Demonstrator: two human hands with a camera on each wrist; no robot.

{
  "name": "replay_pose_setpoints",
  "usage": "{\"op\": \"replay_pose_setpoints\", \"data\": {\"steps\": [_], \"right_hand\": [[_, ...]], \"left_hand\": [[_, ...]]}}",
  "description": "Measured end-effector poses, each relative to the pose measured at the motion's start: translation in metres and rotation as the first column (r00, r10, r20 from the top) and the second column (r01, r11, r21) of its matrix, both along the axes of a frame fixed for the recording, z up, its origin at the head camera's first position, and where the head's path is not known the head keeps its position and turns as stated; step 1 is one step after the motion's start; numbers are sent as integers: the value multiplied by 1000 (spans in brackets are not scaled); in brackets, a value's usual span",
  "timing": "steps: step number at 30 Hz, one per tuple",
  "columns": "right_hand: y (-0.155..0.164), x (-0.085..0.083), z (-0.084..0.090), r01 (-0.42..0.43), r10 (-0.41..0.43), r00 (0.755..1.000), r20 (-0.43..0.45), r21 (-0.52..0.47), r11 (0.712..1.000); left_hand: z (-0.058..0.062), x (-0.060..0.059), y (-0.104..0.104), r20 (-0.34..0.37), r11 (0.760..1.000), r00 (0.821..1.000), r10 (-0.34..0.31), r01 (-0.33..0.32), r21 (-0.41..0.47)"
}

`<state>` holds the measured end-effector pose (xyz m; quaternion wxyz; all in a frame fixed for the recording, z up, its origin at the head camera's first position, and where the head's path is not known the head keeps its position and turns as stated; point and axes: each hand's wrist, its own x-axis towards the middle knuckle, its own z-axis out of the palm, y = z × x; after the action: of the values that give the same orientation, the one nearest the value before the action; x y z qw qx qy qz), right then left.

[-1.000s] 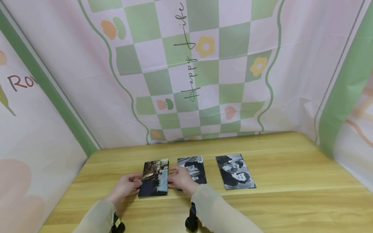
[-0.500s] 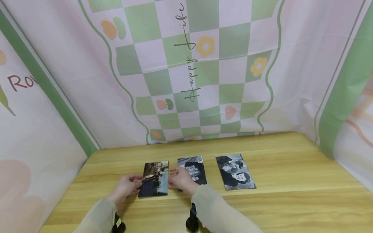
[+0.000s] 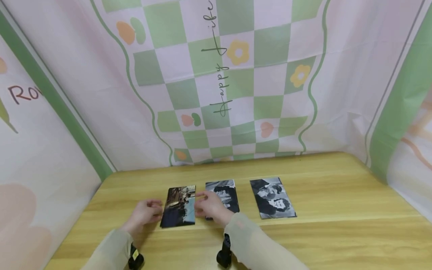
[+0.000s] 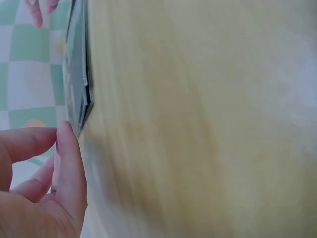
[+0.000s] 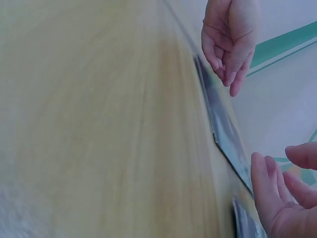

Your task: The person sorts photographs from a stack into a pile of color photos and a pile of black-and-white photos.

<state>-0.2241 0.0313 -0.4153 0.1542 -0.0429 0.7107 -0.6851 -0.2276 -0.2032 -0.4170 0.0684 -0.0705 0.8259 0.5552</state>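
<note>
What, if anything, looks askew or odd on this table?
The leftmost photo stack looks slightly untidy: its edges aren't quite flush at one corner in the left wrist view. No spill or damage shows.

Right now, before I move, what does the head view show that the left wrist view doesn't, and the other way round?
Only the head view: the Happy Life lettering, both sleeves, and clear pictures on the colour photo and the two black-and-white photos.

Only the left wrist view: a nearly edge-on look at layered edges beside the left hand.

Both share: the left hand, part of the right hand, the wooden table and the checkered cloth.
</note>
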Motion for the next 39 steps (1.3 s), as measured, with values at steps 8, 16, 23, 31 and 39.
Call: {"op": "replay_pose_setpoints", "data": {"steps": [8, 16, 23, 31, 39], "right_hand": [[11, -1, 5, -9, 8, 1000, -8, -58, 998], [32, 1, 7, -3, 1, 999, -36, -57, 998], [49, 2, 9, 25, -28, 999, -33, -90, 996], [68, 2, 14, 26, -26, 1000, -4, -92, 995], [91, 10, 17, 42, -42, 999, 2, -109, 993]], "left_hand": [[8, -1, 3, -35, 999, 999, -22, 21, -36], [11, 4, 30, -20, 998, 999, -41, 42, 46], [13, 5, 56, -8, 987, 997, -78, 78, 139], [16, 0, 79, -40, 971, 989, -139, 144, 190], [17, -2, 112, -77, 933, 969, -236, 248, 259]]}}
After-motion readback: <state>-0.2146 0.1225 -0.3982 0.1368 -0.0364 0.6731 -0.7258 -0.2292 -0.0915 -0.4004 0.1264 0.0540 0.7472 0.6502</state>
